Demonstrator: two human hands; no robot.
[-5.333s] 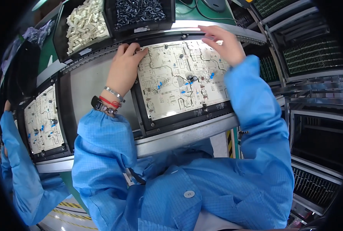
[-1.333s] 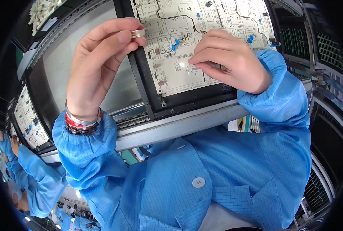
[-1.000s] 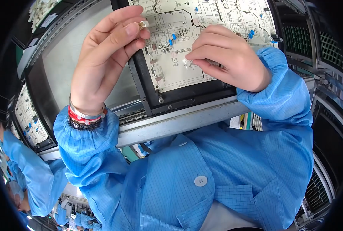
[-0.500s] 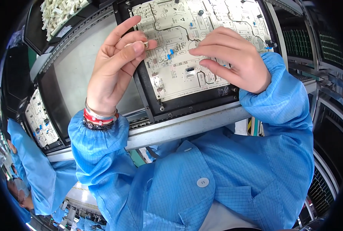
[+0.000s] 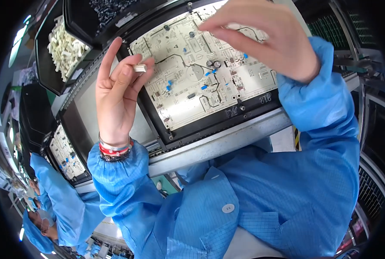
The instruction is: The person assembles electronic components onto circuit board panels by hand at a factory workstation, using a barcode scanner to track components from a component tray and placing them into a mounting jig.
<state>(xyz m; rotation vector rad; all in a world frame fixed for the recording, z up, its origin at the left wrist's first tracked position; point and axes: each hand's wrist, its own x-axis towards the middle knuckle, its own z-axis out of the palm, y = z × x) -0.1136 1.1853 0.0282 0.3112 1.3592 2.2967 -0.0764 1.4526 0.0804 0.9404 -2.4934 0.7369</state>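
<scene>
My left hand (image 5: 117, 93) is raised at the left edge of the circuit board. Its thumb and fingers pinch a small white rectangular connector (image 5: 140, 68), while the index finger points up. Over the board's far right part hovers my right hand (image 5: 270, 41), partly cut off by the picture's upper edge. Its thumb and fingertips come together; whatever they hold, if anything, is hidden. The pale circuit board (image 5: 181, 114) lies in a black frame (image 5: 201, 131) and carries blue parts (image 5: 208, 72), dark round capacitors (image 5: 217, 64) and printed black lines.
A black bin of white connectors (image 5: 65, 49) stands at the far left, beside a bin of dark small parts (image 5: 110, 13). A metal rail (image 5: 220, 141) runs along the near side. Another circuit board (image 5: 67, 153) and a co-worker in blue (image 5: 67, 194) are at the left.
My right hand has moved away to the far right over the board, its fingertips now closer together. The left hand still holds the connector, now turned sideways. The view has shifted, showing more bins.
</scene>
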